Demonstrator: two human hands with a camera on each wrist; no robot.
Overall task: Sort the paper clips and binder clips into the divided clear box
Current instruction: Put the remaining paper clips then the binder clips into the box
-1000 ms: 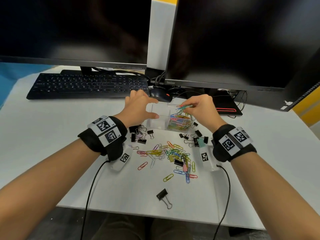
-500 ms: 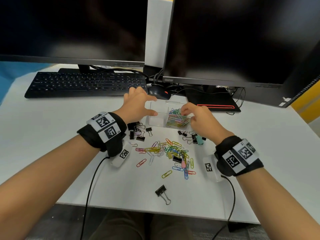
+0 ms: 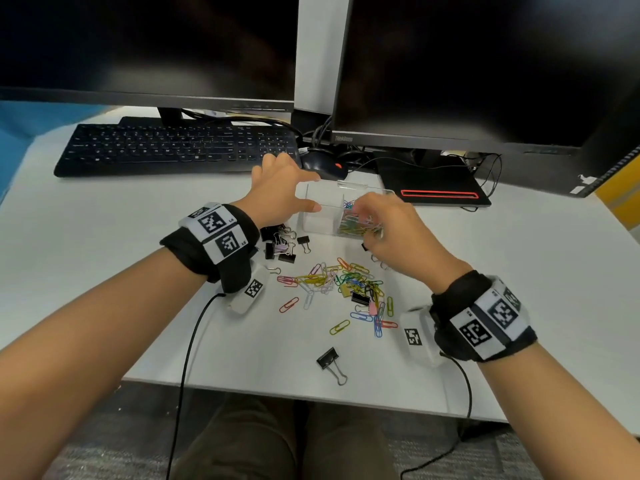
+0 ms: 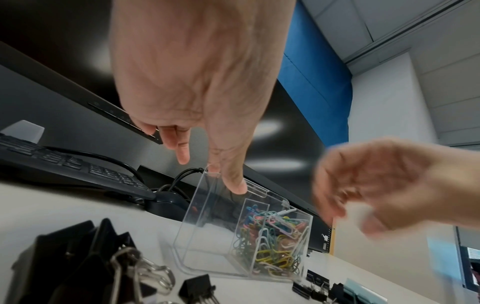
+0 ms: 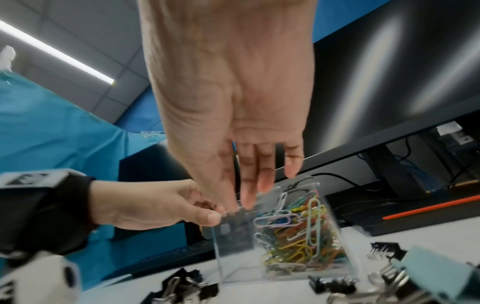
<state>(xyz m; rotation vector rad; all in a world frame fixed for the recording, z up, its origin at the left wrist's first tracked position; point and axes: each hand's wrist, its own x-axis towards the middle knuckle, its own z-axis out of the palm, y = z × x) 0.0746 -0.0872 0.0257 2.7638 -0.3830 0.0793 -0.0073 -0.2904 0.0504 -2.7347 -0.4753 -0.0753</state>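
Note:
The divided clear box (image 3: 320, 220) stands on the white desk. My left hand (image 3: 313, 191) pinches its left end, thumb on the near wall and fingers on the far rim (image 4: 224, 179). Its right compartment is packed with coloured paper clips (image 4: 272, 236); the left compartment (image 5: 233, 246) looks empty. My right hand (image 3: 363, 220) hovers at the box's near right side, fingers straight and empty (image 5: 241, 201). Loose paper clips (image 3: 346, 282) lie spread in front of the box. Black binder clips (image 3: 280, 242) are heaped by my left wrist, and more (image 5: 384, 250) lie under my right hand.
One black binder clip (image 3: 330, 363) lies alone near the desk's front edge. A keyboard (image 3: 173, 147), a mouse (image 3: 323, 164) and two dark monitors stand behind the box. A monitor base (image 3: 436, 188) with a red stripe sits at the back right. Wrist cables trail over the front edge.
My right hand held paper clips above the box's right compartment; it has since let them go and drawn back low toward me. My left hand has kept its hold on the box.

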